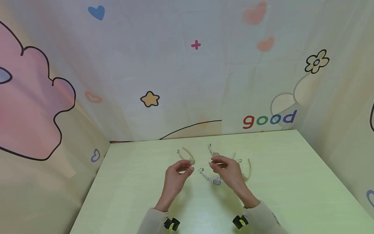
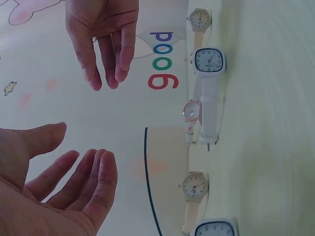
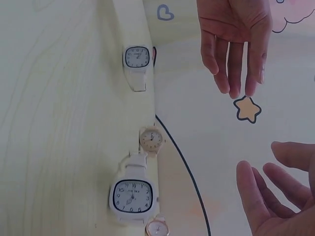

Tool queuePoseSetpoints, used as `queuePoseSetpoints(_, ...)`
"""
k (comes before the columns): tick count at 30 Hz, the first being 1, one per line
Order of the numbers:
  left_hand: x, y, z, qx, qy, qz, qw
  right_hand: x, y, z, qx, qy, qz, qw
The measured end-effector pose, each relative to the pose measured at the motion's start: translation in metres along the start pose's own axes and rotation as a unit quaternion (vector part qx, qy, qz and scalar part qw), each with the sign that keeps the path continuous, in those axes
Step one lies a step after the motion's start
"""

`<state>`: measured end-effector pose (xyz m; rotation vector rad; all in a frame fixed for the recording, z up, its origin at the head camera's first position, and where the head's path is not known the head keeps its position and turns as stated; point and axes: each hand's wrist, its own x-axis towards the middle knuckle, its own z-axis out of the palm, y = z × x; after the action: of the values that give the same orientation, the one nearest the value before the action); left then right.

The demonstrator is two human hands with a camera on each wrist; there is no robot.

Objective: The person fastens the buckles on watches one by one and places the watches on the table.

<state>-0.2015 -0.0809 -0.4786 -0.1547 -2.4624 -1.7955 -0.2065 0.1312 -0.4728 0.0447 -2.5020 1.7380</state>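
Observation:
My left hand (image 1: pixel 175 177) hovers over the table with thumb and fingers apart and nothing between them. Facing it, my right hand (image 1: pixel 229 170) is also raised, fingers loosely bent, holding nothing. Below and between the hands lies a white square-faced watch (image 1: pixel 217 181), its dial toward me. A beige-strapped watch (image 1: pixel 192 161) stands just beyond my left fingertips. Past my right fingers sits a small rose-gold watch (image 1: pixel 215 154), partly covered. Beside the right wrist shows another beige-strapped watch (image 1: pixel 246 177). A second white square watch (image 3: pixel 137 57) appears in the right wrist view.
The watches stand grouped on a pale wooden table (image 1: pixel 128 191). Behind it hangs a light printed curtain (image 1: pixel 175 71) with hearts, a star and the word "good". Dark wrist-camera mounts (image 1: pixel 171 224) sit at the sleeves.

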Motion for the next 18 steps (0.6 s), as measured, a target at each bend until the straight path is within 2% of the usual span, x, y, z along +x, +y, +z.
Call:
queuePoseSetpoints(7, 0.003, -0.012, 0.020, 0.005, -0.017, 0.019, 0.9997, 0.001, 0.014, -0.015, -0.020, 0.020, 0.008, 0.9996)
queuePoseSetpoints(12, 0.004, -0.020, 0.031, 0.012, -0.038, 0.030, 0.9988, 0.001, 0.024, -0.021, -0.031, 0.020, 0.029, 0.9989)
queuePoseSetpoints(18, 0.008, -0.032, 0.042, -0.008, -0.066, 0.007, 0.9978, 0.004, 0.038, -0.021, -0.035, 0.019, 0.053, 0.9978)
